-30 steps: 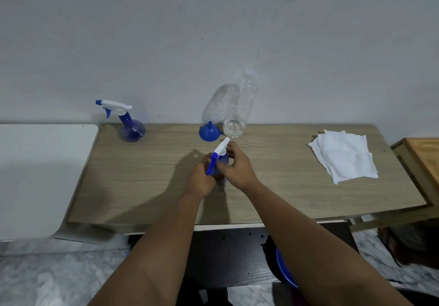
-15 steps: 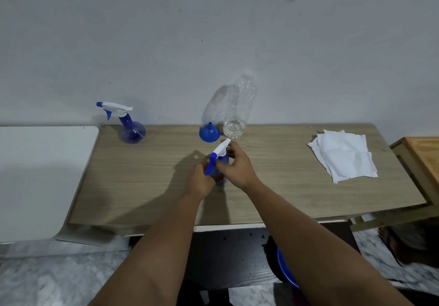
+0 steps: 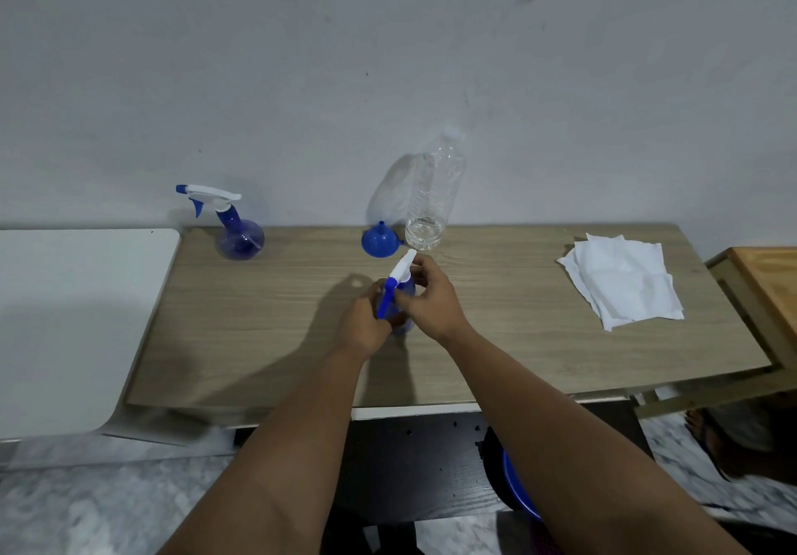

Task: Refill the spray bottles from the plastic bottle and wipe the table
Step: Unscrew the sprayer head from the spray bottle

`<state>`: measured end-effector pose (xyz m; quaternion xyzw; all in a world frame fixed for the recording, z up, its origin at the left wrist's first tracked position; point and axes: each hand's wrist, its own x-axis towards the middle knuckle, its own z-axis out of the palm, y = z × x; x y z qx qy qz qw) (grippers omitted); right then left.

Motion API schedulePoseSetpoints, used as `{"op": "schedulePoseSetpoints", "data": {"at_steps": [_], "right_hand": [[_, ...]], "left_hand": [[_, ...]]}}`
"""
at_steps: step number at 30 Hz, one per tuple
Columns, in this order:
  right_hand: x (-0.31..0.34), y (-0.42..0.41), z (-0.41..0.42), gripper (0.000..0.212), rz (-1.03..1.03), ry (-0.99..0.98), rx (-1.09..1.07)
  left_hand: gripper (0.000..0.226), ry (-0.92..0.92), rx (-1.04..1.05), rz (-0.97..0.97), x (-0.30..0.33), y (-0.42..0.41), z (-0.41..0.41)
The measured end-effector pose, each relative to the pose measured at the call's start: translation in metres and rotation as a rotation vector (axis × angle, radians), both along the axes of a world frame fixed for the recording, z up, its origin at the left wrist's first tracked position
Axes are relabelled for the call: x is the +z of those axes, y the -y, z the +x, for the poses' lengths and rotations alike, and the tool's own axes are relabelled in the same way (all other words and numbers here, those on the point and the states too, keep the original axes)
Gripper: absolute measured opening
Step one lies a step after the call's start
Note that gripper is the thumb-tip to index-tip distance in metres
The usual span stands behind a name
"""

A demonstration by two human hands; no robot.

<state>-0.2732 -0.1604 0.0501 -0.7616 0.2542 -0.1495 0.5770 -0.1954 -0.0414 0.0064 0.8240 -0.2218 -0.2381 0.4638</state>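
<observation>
A small blue translucent spray bottle (image 3: 403, 311), upright mid-tabletop (image 3: 267, 339), is being clasped by the left hand (image 3: 366, 323); its white-and-blue trigger head (image 3: 399, 278), tilted upward and away, is being pinched in the right hand's (image 3: 431, 304) grip, likely for unscrewing.

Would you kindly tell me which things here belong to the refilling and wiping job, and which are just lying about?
Job: held sprayer, second sprayer, funnel, plastic bottle, wipes, table.
Lying about: white board, blue basin, side table.
</observation>
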Motion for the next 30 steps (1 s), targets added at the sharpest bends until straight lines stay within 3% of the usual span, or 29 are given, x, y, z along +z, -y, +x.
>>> {"op": "schedulePoseSetpoints", "data": {"at_steps": [3,6,10,14,22,30], "right_hand": [[0.000,0.001,0.001,0.033,-0.009,0.020,0.019],[0.003,-0.001,0.002,0.049,0.032,0.017,0.004],[0.000,0.002,0.002,0.026,-0.027,0.036,0.023],[0.007,0.006,-0.001,0.024,-0.019,0.027,0.032],[0.008,0.008,-0.006,0.032,0.006,0.000,0.047],[0.047,0.016,0.013,0.022,0.064,0.109,-0.036]], "left_hand": [[0.029,0.031,-0.032,0.027,0.002,0.000,-0.001],[0.031,0.007,-0.019,0.032,0.002,-0.002,-0.001],[0.027,0.042,-0.036,0.009,0.004,-0.002,-0.001],[0.024,0.010,-0.066,0.001,0.008,-0.002,-0.002],[0.032,-0.010,-0.078,0.029,0.014,-0.002,-0.007],[0.047,-0.058,-0.041,-0.001,0.013,-0.003,-0.005]]}}
